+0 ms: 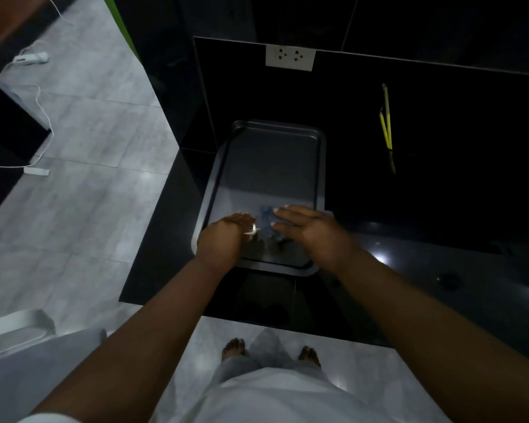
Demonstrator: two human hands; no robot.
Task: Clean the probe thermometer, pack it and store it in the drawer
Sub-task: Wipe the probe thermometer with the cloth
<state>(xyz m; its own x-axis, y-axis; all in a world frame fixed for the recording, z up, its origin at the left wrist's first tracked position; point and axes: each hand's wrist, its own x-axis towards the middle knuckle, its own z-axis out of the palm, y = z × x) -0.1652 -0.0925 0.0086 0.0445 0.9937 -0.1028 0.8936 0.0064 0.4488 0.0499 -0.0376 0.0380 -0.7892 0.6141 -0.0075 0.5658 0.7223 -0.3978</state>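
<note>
Blue cloth (268, 216) sits under my flat, spread right hand (310, 230) on the tray (272, 166), while my left hand (223, 239) curls around the thermometer (251, 228).

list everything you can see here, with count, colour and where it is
tray: 1, dark grey, on the black counter
cloth: 1, blue, on the tray's near end, under the right hand
small white object: 1, white, at the left hand; too small to identify
yellow stick-like item: 1, yellow, against the dark wall, right of the tray
wall socket: 1, white, on the wall above the tray
cables and plug strips: white, on the grey floor, left
left hand: 1, over the tray's near left corner
right hand: 1, flat on the cloth
</note>
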